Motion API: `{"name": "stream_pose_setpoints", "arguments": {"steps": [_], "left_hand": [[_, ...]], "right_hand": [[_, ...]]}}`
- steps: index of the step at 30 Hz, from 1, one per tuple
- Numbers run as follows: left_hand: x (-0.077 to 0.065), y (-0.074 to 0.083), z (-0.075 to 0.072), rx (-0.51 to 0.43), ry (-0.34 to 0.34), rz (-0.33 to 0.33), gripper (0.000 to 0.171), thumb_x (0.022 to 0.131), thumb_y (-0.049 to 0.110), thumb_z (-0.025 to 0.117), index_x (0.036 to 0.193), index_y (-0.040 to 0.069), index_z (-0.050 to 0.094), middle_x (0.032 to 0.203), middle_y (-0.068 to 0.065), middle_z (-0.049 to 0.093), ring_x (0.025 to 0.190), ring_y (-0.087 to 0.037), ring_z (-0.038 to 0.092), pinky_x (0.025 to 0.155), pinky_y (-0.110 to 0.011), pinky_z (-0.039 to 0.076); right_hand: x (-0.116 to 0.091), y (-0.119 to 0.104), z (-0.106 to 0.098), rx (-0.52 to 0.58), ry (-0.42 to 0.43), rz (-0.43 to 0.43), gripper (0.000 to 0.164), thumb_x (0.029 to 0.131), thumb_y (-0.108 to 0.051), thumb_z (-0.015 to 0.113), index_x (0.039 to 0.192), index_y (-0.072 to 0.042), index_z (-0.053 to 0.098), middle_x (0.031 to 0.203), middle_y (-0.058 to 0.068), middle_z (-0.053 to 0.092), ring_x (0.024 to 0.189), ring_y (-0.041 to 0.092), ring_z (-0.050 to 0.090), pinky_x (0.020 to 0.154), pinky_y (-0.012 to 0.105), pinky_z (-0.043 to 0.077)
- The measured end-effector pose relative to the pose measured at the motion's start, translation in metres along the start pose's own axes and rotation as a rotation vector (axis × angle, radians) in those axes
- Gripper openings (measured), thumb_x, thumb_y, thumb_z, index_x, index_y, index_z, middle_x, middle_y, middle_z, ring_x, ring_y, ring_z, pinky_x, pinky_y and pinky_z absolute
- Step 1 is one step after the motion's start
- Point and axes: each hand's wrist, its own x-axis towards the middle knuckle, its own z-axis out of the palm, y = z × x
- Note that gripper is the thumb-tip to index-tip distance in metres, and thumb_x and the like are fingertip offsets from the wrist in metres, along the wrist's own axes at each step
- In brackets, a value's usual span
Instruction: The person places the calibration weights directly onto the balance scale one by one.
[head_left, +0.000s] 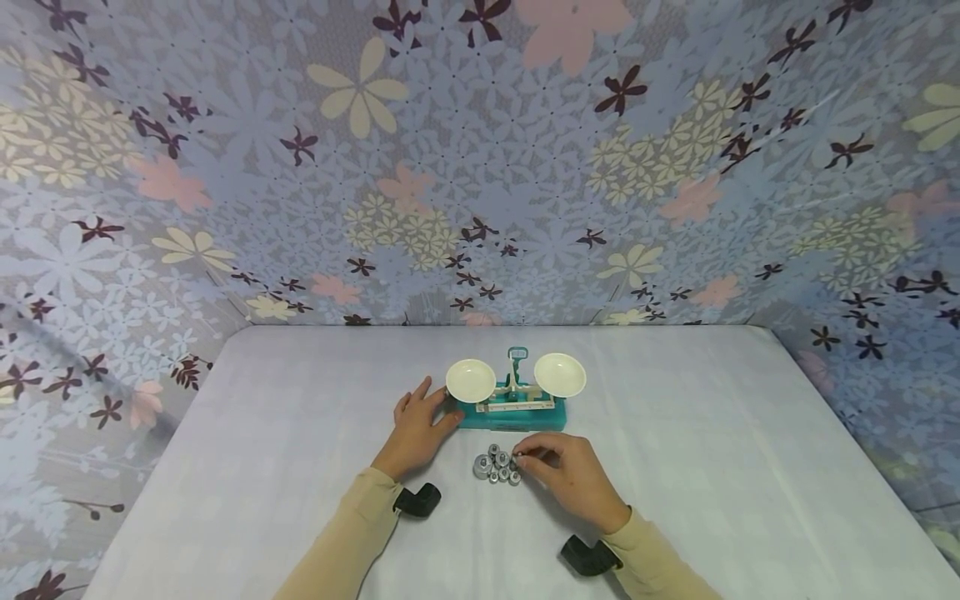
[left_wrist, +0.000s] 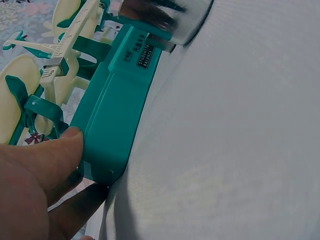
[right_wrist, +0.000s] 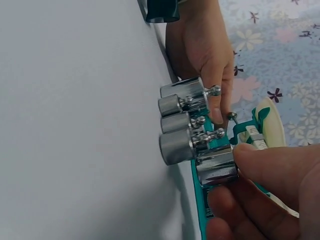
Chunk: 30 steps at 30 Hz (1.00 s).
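A green student balance point(head_left: 512, 414) with two white pans stands on the white-covered table. At its left end my left hand point(head_left: 417, 425) grips the base, thumb on the near side and other fingers around the end, as the left wrist view shows too. In front of the balance stands a tight group of several knobbed silver weights point(head_left: 483, 467) of different sizes. My right hand point(head_left: 572, 482) is at the right side of this group. Its thumb and fingers pinch one shiny weight point(right_wrist: 217, 167), which stands beside the others.
The left pan point(head_left: 470, 381) and right pan point(head_left: 559, 375) sit at about the same height. Behind the table point(head_left: 675, 400) rises a flower-patterned cloth point(head_left: 525, 208). Black wrist mounts point(head_left: 417, 501) are worn on both wrists.
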Motion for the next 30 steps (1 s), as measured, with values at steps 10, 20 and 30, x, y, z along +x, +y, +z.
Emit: {"name": "stream_pose_setpoints", "arguments": {"steps": [10, 20, 30], "left_hand": [[0.0, -0.002, 0.0, -0.004, 0.001, 0.01, 0.051, 0.101, 0.026, 0.061, 0.144, 0.0, 0.052, 0.148, -0.018, 0.05, 0.15, -0.041, 0.02, 0.118, -0.063, 0.006], [-0.003, -0.001, 0.0, -0.022, 0.032, 0.063, 0.055, 0.102, 0.035, 0.058, 0.142, -0.002, 0.053, 0.145, -0.023, 0.052, 0.148, -0.044, 0.023, 0.116, -0.064, 0.007], [-0.001, -0.002, 0.0, -0.005, -0.003, 0.009, 0.051, 0.101, 0.027, 0.061, 0.144, 0.001, 0.052, 0.149, -0.018, 0.05, 0.15, -0.04, 0.019, 0.118, -0.061, 0.005]], "right_hand": [[0.001, -0.008, -0.004, -0.017, 0.028, -0.014, 0.01, 0.09, -0.01, 0.076, 0.1, -0.01, 0.077, 0.096, -0.008, 0.073, 0.081, 0.006, 0.065, 0.072, 0.027, 0.057], [0.004, -0.014, -0.008, -0.039, 0.067, -0.039, 0.012, 0.089, -0.01, 0.078, 0.101, -0.011, 0.078, 0.096, -0.012, 0.073, 0.081, 0.004, 0.065, 0.072, 0.027, 0.056], [0.009, -0.021, -0.013, -0.057, 0.096, -0.108, 0.011, 0.089, -0.01, 0.077, 0.1, -0.011, 0.078, 0.094, -0.009, 0.073, 0.082, 0.004, 0.066, 0.071, 0.027, 0.056]]}}
